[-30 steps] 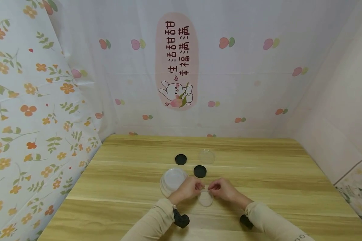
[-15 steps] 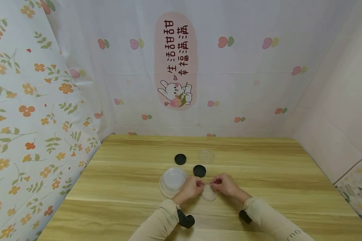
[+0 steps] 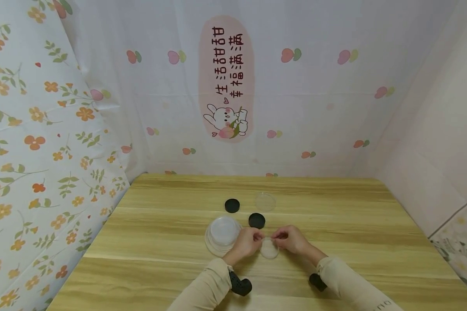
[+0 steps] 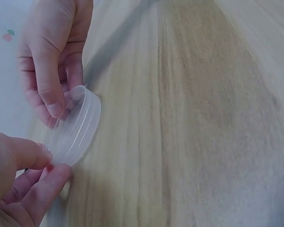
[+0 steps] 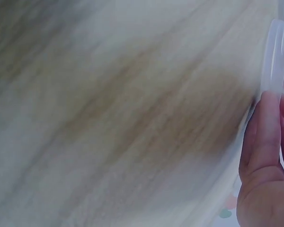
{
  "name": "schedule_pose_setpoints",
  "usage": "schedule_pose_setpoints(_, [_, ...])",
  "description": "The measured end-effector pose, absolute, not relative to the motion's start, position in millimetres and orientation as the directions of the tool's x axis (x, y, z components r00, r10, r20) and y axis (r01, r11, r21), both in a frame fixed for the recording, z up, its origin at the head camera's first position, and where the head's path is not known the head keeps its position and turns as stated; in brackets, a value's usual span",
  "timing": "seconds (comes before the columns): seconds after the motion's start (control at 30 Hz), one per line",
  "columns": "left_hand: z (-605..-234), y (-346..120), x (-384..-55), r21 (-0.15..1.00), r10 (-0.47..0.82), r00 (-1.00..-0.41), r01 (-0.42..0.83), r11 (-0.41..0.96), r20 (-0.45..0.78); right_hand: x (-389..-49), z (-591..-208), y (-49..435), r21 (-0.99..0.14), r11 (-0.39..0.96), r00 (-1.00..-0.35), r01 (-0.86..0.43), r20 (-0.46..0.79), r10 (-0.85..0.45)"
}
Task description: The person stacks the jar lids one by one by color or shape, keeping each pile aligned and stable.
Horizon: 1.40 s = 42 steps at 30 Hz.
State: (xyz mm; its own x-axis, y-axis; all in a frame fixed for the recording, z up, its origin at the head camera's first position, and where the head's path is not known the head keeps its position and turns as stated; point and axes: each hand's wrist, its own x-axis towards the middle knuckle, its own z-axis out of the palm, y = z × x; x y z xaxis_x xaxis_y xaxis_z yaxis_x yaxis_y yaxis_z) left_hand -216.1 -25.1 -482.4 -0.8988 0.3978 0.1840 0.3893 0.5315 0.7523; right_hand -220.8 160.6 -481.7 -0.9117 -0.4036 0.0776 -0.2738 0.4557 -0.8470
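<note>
A translucent round plastic lid [image 3: 270, 249] with a ridged rim is held up between both hands, tilted on edge over the table. Its left side is pinched by the thumb and fingers of my left hand [image 3: 249, 241]. Opposite, my right hand [image 3: 292, 239] pinches the other side near the top. The left wrist view shows the lid [image 4: 87, 123] from the side, left fingers at its lower end and right hand [image 4: 54, 61] at the upper end. At the right edge of the right wrist view, fingertips touch the lid's rim [image 5: 273, 52].
Left of the hands lies a stack of larger translucent lids [image 3: 223, 231]. Beyond are a black round lid [image 3: 257, 220], another black lid [image 3: 232, 205] farther back, and a clear round lid [image 3: 265, 201]. All rest on a wood-grain table [image 3: 159, 242]; printed cloth hangs behind.
Over the last second both hands and the held lid have shifted slightly right and away from the body. Between half a second ago and now they have barely moved.
</note>
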Motion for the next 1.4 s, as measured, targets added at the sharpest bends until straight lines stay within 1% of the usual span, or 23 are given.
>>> schedule_pose_setpoints(0.2, [-472, -28, -220, 0.764, 0.397, -0.89, 0.413, 0.496, 0.224, -221, -469, 158, -0.835, 0.475, -0.924, -0.276, 0.093, -0.372])
schedule_pose_setpoints(0.4, [-457, -43, -224, 0.78, 0.377, -0.906, 0.375, 0.501, 0.194, -231, -459, 145, -0.811, 0.507, -0.924, -0.293, 0.104, -0.368])
schedule_pose_setpoints(0.5, [-451, -52, -227, 0.783, 0.377, -0.909, 0.363, 0.505, 0.178, -234, -453, 135, -0.819, 0.499, -0.924, -0.282, 0.094, -0.37])
schedule_pose_setpoints(0.67, [-441, -71, -232, 0.768, 0.38, -0.905, 0.378, 0.517, 0.19, -241, -446, 117, -0.832, 0.471, -0.92, -0.294, 0.113, -0.375])
schedule_pose_setpoints(0.8, [-434, -84, -234, 0.797, 0.36, -0.913, 0.358, 0.486, 0.191, -246, -442, 103, -0.855, 0.432, -0.917, -0.289, 0.118, -0.38])
schedule_pose_setpoints(1.0, [-433, -102, -236, 0.8, 0.321, -0.921, 0.36, 0.481, 0.221, -251, -439, 83, -0.879, 0.389, -0.914, -0.276, 0.116, -0.388])
schedule_pose_setpoints(1.2, [-435, -116, -237, 0.828, 0.254, -0.95, 0.288, 0.48, 0.184, -258, -442, 64, -0.846, 0.434, -0.913, -0.31, 0.137, -0.385])
schedule_pose_setpoints(1.3, [-438, -122, -238, 0.828, 0.229, -0.956, 0.276, 0.487, 0.184, -261, -444, 56, -0.841, 0.435, -0.909, -0.32, 0.144, -0.39])
schedule_pose_setpoints(1.4, [-441, -127, -240, 0.82, 0.216, -0.958, 0.276, 0.502, 0.19, -263, -446, 49, -0.851, 0.428, -0.911, -0.303, 0.127, -0.392])
